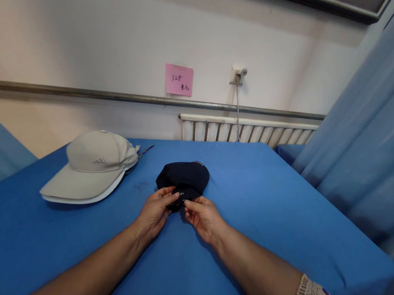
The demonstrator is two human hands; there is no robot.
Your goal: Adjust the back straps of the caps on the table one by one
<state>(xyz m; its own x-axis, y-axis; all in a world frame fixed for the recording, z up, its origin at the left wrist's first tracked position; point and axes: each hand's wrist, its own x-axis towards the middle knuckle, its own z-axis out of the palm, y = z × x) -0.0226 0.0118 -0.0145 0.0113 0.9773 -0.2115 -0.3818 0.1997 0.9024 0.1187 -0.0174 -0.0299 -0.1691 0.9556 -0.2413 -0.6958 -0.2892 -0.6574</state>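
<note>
A dark navy cap (188, 174) lies in the middle of the blue-covered bed, its near edge between my two hands. My left hand (158, 207) pinches that edge from the left, thumb on top. From the right, my right hand (204, 216) grips the same edge between thumb and fingers. Small light-coloured marks or metal bits show at the dark strap-like part between the fingertips; they are too small to name. Off to the left sits a beige cap (98, 154), its brim toward me, with a paler brim showing beneath it.
The blue sheet (265, 205) covers the bed, which stands against a wall. Along the wall run a metal rail (116, 97) and a white radiator (250, 130). A cord hangs from the socket (236, 75), right of a pink note (178, 80). Blue curtains (377, 127) hang at the right.
</note>
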